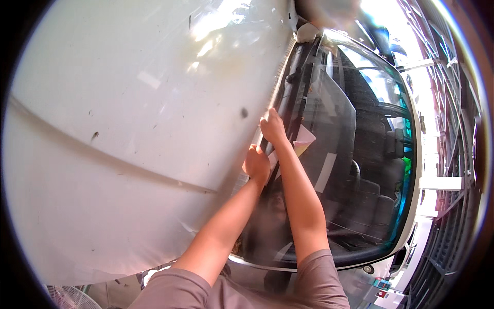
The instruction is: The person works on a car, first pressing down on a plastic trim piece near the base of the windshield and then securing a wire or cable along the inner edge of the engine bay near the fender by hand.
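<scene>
I see my left hand (256,164) and my right hand (274,127) at the base of a car windshield (334,134), along the edge of a white car bonnet (123,123). Both have curled fingers on a narrow pale strip (281,77) at that edge, my right one farther up the picture; their fingertips are mostly hidden. Beside my right hand lie a dark wiper (307,77) and a folded pink and yellow paper (303,135). Through the glass, dark seats show on the right.
A wire fan guard (69,297) shows at the bottom left. The windshield's curved frame (414,149) bounds the glass on the right, with a metal roof structure (458,103) beyond it. A dark, blurred shape (329,10) is at the top.
</scene>
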